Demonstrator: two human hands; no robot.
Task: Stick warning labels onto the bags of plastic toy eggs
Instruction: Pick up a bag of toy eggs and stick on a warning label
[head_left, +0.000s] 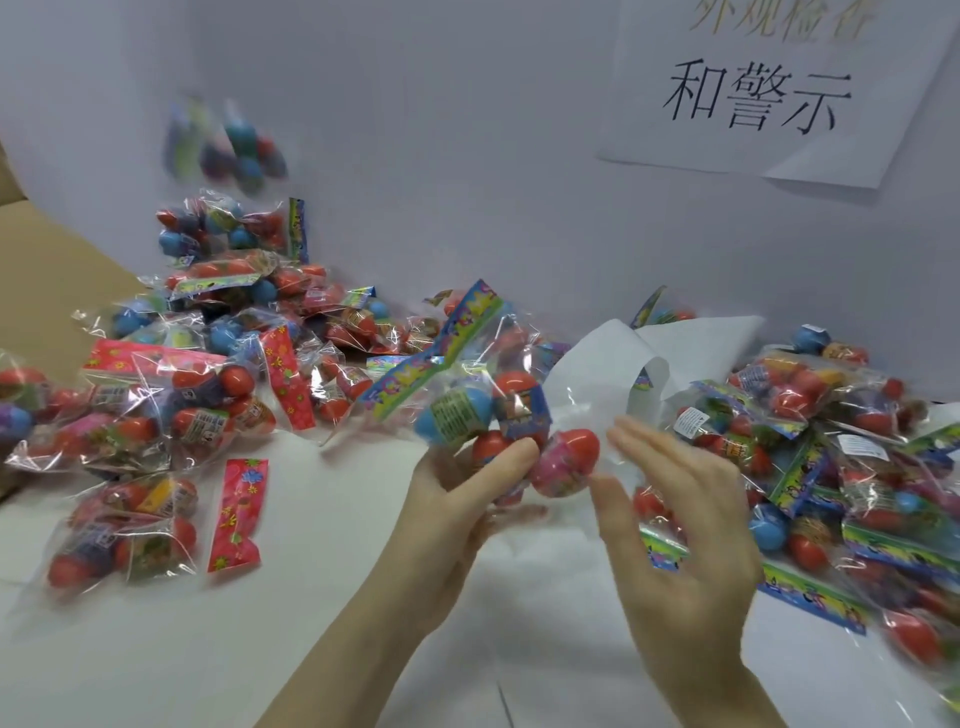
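Left hand gripped a clear crinkly plastic bag of red and blue toy eggs raised above the white surface, fingers curled round its lower end; right hand just beside, fingers straight and released, grasping nothing. Heaps of similar filled bags lay left and right; curled white backing paper behind.

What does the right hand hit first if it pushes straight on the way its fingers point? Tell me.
Probably the held bag of eggs: the right hand points up-left at its pink-and-red egg, gripped by the left hand. Depth is unclear.
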